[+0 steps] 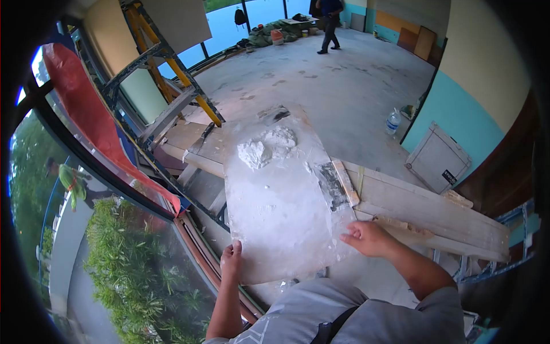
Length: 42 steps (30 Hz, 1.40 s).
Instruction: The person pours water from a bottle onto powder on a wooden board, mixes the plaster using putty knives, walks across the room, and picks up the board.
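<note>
A large pale board smeared with white material lies before me across a wooden plank. My left hand grips its near left edge, thumb on top. At the near right edge is my right hand, its fingers curled in at the board's rim. Two lumps of white plaster sit on the far part of the board. Along the right side rests a wide-bladed tool with a light handle, its blade coated in dried plaster. A putty knife lies on the plank to the left.
A wooden plank runs to the right onto a ladder. A yellow stepladder stands at the left, beside glass and a red sheet. Further off are a water bottle, a framed panel and a walking person.
</note>
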Each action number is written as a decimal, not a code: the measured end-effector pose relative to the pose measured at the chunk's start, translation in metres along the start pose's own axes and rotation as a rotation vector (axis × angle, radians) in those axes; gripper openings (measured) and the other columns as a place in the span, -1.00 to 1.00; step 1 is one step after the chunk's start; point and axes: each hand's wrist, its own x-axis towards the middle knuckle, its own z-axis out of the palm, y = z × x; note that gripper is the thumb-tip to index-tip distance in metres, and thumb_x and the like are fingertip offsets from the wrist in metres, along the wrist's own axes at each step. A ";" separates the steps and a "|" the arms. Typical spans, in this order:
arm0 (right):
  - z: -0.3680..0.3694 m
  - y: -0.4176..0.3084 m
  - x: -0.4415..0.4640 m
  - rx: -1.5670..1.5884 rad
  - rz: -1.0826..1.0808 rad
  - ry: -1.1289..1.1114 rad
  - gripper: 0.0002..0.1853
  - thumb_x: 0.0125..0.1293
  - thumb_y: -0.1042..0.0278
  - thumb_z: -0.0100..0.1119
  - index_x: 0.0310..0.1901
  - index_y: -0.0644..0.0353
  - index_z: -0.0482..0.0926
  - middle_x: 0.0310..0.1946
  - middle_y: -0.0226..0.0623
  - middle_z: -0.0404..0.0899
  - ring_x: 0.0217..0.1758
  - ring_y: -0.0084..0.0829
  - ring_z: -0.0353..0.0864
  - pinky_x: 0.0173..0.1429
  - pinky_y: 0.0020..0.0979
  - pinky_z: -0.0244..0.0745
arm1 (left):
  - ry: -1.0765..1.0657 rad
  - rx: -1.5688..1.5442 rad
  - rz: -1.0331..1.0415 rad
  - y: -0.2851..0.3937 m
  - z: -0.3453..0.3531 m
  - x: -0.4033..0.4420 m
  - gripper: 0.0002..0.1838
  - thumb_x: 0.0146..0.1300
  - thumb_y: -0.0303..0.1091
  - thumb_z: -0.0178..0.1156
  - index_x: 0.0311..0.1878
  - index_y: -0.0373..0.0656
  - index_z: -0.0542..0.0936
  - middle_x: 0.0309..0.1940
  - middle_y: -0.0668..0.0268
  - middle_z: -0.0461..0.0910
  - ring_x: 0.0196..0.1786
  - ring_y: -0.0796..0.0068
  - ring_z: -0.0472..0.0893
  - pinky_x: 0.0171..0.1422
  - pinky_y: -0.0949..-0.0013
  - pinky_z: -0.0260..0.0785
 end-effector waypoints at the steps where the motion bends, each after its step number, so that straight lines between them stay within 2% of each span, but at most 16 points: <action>1: 0.020 0.011 -0.010 -0.089 0.063 0.049 -0.27 0.36 -0.20 0.20 0.20 0.43 0.51 0.14 0.21 0.57 0.23 0.07 0.57 0.32 -0.12 0.45 | 0.016 0.021 0.023 -0.003 0.001 0.001 -0.30 0.40 0.19 0.18 0.17 -0.39 0.59 -0.08 0.02 0.71 -0.04 0.23 0.67 0.11 0.26 0.47; 4: 0.066 0.051 -0.014 -0.294 0.224 0.152 -0.09 0.37 -0.40 0.02 0.19 0.54 0.47 0.16 0.28 0.54 0.27 0.11 0.53 0.37 -0.10 0.42 | 0.063 0.077 0.083 -0.005 0.001 0.002 -0.34 0.39 0.14 0.22 0.13 -0.40 0.61 -0.17 0.05 0.72 -0.13 0.25 0.69 0.03 0.26 0.49; 8: 0.076 0.046 0.000 -0.239 0.350 0.375 -0.08 0.37 -0.43 0.00 0.17 0.54 0.50 0.13 0.31 0.55 0.28 0.14 0.52 0.39 -0.10 0.41 | 0.055 0.124 0.108 0.004 -0.003 -0.001 -0.37 0.38 0.11 0.25 0.09 -0.41 0.62 -0.26 0.07 0.73 -0.19 0.26 0.69 -0.02 0.25 0.49; 11: 0.074 0.044 0.000 -0.247 0.398 0.341 -0.08 0.36 -0.45 0.01 0.12 0.54 0.55 0.09 0.30 0.58 0.24 0.14 0.56 0.36 -0.10 0.43 | 0.082 0.158 0.148 0.001 -0.015 0.012 -0.38 0.37 0.09 0.26 0.06 -0.41 0.63 -0.29 0.05 0.73 -0.21 0.25 0.69 -0.04 0.23 0.48; 12: 0.086 0.070 0.011 -0.217 0.397 0.335 -0.10 0.37 -0.45 0.00 0.07 0.52 0.60 0.04 0.25 0.62 0.15 0.13 0.61 0.31 -0.12 0.48 | 0.089 0.164 0.186 -0.004 -0.018 0.022 -0.39 0.37 0.09 0.26 0.06 -0.41 0.64 -0.28 0.05 0.73 -0.21 0.23 0.69 -0.03 0.22 0.48; 15: 0.096 0.078 0.024 0.528 0.477 0.190 -0.15 0.41 -0.42 0.00 0.13 0.44 0.58 0.10 0.15 0.61 0.16 -0.09 0.62 0.28 -0.18 0.49 | 0.082 0.180 0.203 0.000 -0.025 0.028 -0.39 0.36 0.08 0.27 0.07 -0.40 0.64 -0.26 0.04 0.74 -0.20 0.18 0.71 -0.01 0.20 0.49; 18: 0.123 0.106 0.057 0.560 0.403 0.450 -0.19 0.44 -0.42 -0.04 0.00 0.41 0.65 -0.08 0.02 0.68 -0.02 -0.22 0.65 0.08 -0.19 0.54 | 0.086 0.228 0.213 -0.010 -0.023 0.039 -0.40 0.35 0.08 0.28 0.08 -0.39 0.64 -0.25 0.03 0.74 -0.19 0.17 0.71 0.01 0.20 0.49; 21: 0.127 0.108 0.067 0.418 0.393 0.491 -0.21 0.43 -0.42 -0.03 -0.19 0.38 0.67 -0.20 0.00 0.70 -0.13 -0.17 0.67 -0.05 -0.14 0.52 | 0.086 0.207 0.215 -0.027 -0.021 0.049 -0.39 0.34 0.08 0.28 0.08 -0.39 0.64 -0.27 0.02 0.73 -0.20 0.20 0.71 0.00 0.22 0.49; 24: 0.137 0.110 0.065 0.207 0.345 0.625 -0.22 0.44 -0.41 -0.03 -0.33 0.37 0.65 -0.30 0.00 0.69 -0.18 -0.13 0.67 -0.08 -0.12 0.49 | 0.089 0.165 0.251 -0.018 -0.025 0.038 -0.39 0.33 0.08 0.29 0.08 -0.39 0.64 -0.30 0.02 0.72 -0.23 0.22 0.69 -0.02 0.24 0.49; 26: 0.136 0.094 0.055 0.194 0.315 0.633 -0.25 0.43 -0.35 0.00 -0.26 0.42 0.62 -0.29 0.21 0.66 -0.11 0.13 0.67 -0.02 -0.03 0.51 | 0.075 0.170 0.273 -0.002 -0.031 0.025 -0.43 0.37 0.03 0.26 0.08 -0.40 0.64 -0.26 0.05 0.73 -0.20 0.26 0.69 0.00 0.25 0.48; 28: 0.139 0.089 0.052 0.270 0.291 0.664 -0.29 0.43 -0.30 0.04 -0.25 0.43 0.61 -0.28 0.19 0.67 -0.12 0.12 0.68 -0.03 -0.04 0.52 | 0.040 0.216 0.266 0.005 -0.038 0.020 -0.49 0.44 -0.06 0.21 0.09 -0.42 0.63 -0.18 0.09 0.75 -0.11 0.32 0.69 0.05 0.26 0.47; 31: 0.139 0.082 0.042 0.315 0.290 0.673 -0.35 0.42 -0.22 0.11 -0.25 0.43 0.61 -0.28 0.17 0.68 -0.14 0.10 0.69 -0.05 -0.07 0.53 | 0.047 0.005 0.313 -0.021 -0.036 0.033 -0.47 0.38 -0.04 0.30 0.08 -0.41 0.64 -0.29 0.17 0.74 -0.26 0.43 0.65 -0.06 0.35 0.47; 32: 0.139 0.080 0.042 0.319 0.293 0.672 -0.37 0.42 -0.19 0.14 -0.25 0.43 0.60 -0.28 0.17 0.68 -0.14 0.09 0.69 -0.06 -0.07 0.53 | 0.043 -0.031 0.340 -0.024 -0.035 0.034 -0.53 0.40 -0.11 0.29 0.08 -0.42 0.65 -0.27 0.20 0.74 -0.25 0.49 0.63 -0.07 0.39 0.46; 35: 0.150 0.102 0.050 0.292 0.221 0.762 -0.47 0.43 -0.11 0.20 -0.28 0.37 0.58 -0.42 -0.06 0.64 -0.38 -0.25 0.59 -0.23 -0.17 0.46 | 0.006 -0.120 0.326 -0.029 -0.037 0.032 -0.55 0.40 -0.15 0.30 0.08 -0.42 0.65 -0.27 0.20 0.74 -0.26 0.49 0.62 -0.06 0.40 0.45; 41: 0.147 0.096 0.033 0.329 0.129 0.812 -0.51 0.44 -0.04 0.22 -0.38 0.33 0.53 -0.56 -0.20 0.52 -0.47 -0.41 0.43 -0.31 -0.21 0.38 | -0.015 -0.124 0.340 -0.029 -0.044 0.023 -0.60 0.43 -0.18 0.27 0.07 -0.39 0.65 -0.31 0.25 0.73 -0.29 0.53 0.59 -0.10 0.39 0.44; 42: 0.146 0.092 0.026 0.345 0.142 0.794 -0.50 0.43 -0.05 0.21 -0.37 0.35 0.54 -0.52 -0.13 0.56 -0.44 -0.30 0.49 -0.28 -0.18 0.41 | -0.021 -0.140 0.340 -0.026 -0.046 0.020 -0.60 0.43 -0.19 0.26 0.07 -0.38 0.65 -0.32 0.25 0.72 -0.30 0.54 0.59 -0.10 0.39 0.43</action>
